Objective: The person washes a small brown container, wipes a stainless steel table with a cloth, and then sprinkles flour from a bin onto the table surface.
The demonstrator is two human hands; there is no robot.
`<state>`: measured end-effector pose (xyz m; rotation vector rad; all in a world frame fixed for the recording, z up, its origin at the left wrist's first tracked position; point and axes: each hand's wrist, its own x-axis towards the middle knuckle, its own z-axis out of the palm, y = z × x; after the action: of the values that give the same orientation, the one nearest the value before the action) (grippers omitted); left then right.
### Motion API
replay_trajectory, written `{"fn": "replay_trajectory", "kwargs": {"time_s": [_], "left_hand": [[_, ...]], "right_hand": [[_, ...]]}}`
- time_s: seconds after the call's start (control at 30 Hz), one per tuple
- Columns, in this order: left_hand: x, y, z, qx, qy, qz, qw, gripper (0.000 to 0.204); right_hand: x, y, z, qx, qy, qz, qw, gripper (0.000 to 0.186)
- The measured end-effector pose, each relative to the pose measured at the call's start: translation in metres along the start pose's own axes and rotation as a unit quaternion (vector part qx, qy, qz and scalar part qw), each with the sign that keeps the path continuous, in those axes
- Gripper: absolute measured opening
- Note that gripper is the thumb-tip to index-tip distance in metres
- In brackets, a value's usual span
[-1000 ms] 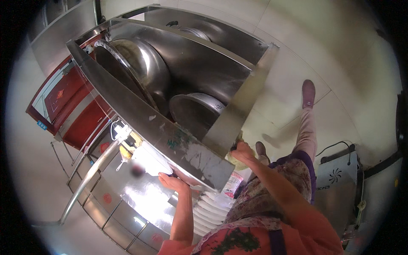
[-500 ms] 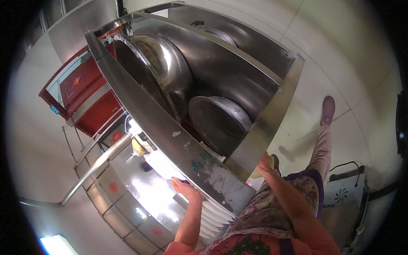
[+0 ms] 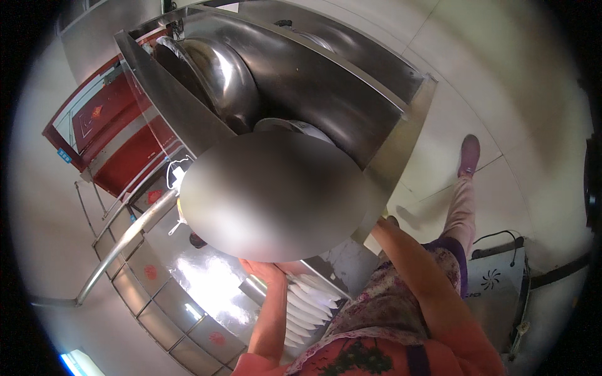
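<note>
My left hand (image 3: 264, 271) is raised at the front of a metal cabinet, next to a row of stacked white plates or bowls (image 3: 307, 304). Its visible fingers look stretched out, but a grey blurred oval (image 3: 276, 194) hides their tips. My right hand (image 3: 380, 229) is low by the right end of the cabinet's metal side panel (image 3: 401, 144). Its fingers are hidden, so I cannot tell what they touch. Behind the oval, the rim of a metal basin (image 3: 301, 128) shows on the shelf. A larger metal pan (image 3: 232, 81) leans farther left.
A red cabinet (image 3: 119, 125) stands at the far left, beside a metal pipe (image 3: 125, 241). Below it are a tiled wall (image 3: 150, 307) and a shiny metal surface (image 3: 213, 282). At the right, a grey appliance with a black cord (image 3: 495, 276) stands on the tiled floor (image 3: 433, 194).
A blurred oval now covers the basin and the cabinet's front, which showed before. The scene has shifted slightly left and up. Both hands stay by the cabinet.
</note>
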<state>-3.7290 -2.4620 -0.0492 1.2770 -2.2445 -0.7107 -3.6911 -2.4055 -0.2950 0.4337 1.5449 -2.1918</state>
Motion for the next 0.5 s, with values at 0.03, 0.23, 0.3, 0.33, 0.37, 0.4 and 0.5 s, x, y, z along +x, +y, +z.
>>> {"fn": "replay_trajectory", "kwargs": {"time_s": [0.03,0.23,0.3,0.33,0.37,0.4,0.5], "left_hand": [[-0.003,0.001,0.000,0.050,-0.003,0.014,0.999,0.038],[0.003,-0.005,-0.007,-0.010,0.001,0.045,0.999,0.034],[0.001,-0.001,-0.003,-0.049,-0.012,0.043,0.998,0.032],[0.002,0.002,0.001,-0.071,-0.020,0.043,0.996,0.031],[0.005,0.001,-0.001,-0.053,-0.014,0.058,0.997,0.030],[0.006,0.000,0.000,-0.047,-0.002,0.059,0.997,0.031],[0.004,-0.014,-0.009,0.029,0.053,0.060,0.996,0.031]], "right_hand": [[0.010,-0.007,-0.004,-0.013,0.015,-0.020,1.000,0.028],[0.074,-0.019,-0.043,-0.141,0.016,-0.150,0.978,0.027],[0.070,-0.004,-0.050,-0.234,0.018,-0.173,0.956,0.026],[0.063,0.007,-0.056,-0.282,0.030,-0.172,0.943,0.026],[0.049,0.015,-0.064,-0.308,0.039,-0.155,0.938,0.026],[0.036,0.018,-0.072,-0.312,0.048,-0.123,0.941,0.026],[-0.024,-0.033,-0.146,-0.123,0.080,0.175,0.974,0.024]]}}
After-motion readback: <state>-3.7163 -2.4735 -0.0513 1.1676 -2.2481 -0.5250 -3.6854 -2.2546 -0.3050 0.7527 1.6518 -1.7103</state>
